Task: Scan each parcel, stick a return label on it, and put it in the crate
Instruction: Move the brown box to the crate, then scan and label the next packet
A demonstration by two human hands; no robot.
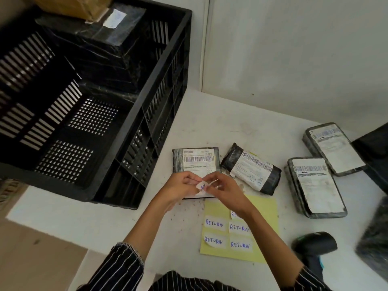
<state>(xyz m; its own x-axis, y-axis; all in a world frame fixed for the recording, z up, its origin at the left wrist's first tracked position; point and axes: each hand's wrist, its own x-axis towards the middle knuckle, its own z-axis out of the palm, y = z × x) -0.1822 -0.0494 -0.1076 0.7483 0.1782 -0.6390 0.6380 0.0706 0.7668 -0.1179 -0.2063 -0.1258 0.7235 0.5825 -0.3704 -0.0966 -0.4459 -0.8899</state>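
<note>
A small white return label [202, 186] with blue writing is pinched between my left hand [180, 186] and my right hand [223, 189], just above the near edge of a black-wrapped parcel [196, 160] with a barcode slip. A yellow backing sheet [262, 208] with several more "RETURN" labels lies right below my hands. Three more black parcels lie to the right: one tilted [251, 169], two flat [315, 185] [333, 148]. The black plastic crate [147, 114] stands at the left, holding a black wrapped parcel [100, 49] at its far end.
A black handheld scanner [315, 244] lies on the white table [73, 227] at the lower right. A dark wrapped bundle [375, 238] sits at the right edge, a dark object [373, 152] above it. A brown package [69, 5] tops the crate's far end. The wall is close behind.
</note>
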